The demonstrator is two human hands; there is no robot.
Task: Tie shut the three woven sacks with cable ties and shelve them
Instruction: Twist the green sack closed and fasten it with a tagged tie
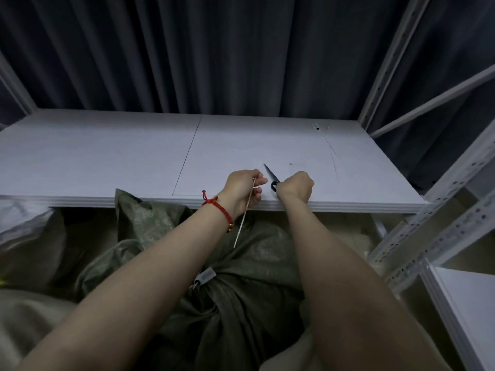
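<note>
The left hand (245, 188), which wears a red cord bracelet (217, 207) at the wrist, pinches a thin white plastic cable tie (244, 218) between thumb and fingers. The tie's long axis runs steeply: its upper end rises just above the fingers over the shelf, and its lower end hangs past the shelf edge toward the sack below. The right hand (296, 186) is closed in a fist around the handle of a pair of black-handled scissors (271, 176). The blades point up and to the left, and the tip lies just beside the upper end of the tie. The two hands are near each other over the front edge of the white laminate shelf board (107, 162).

The shelf board is bare apart from a few small items at its rear right, too small to identify. White perforated steel uprights (439, 228) frame the unit on the right, and a dark pleated curtain (214, 49) hangs behind.

Below the shelf edge, between the forearms, lies a dark green woven sack (241, 303). Its neck is gathered, and a small white tag (205, 277) sits at the gather; whether a tie already closes it cannot be told. A second green woven sack (142, 218) stands behind it, partly under the shelf. A pale sack (29, 236) lies at the left.

Judgement: the scissors are positioned to trim the tie. The blade tip is nearer the tie's upper end, so the cut turns on the blades meeting the strip across its long axis.
</note>
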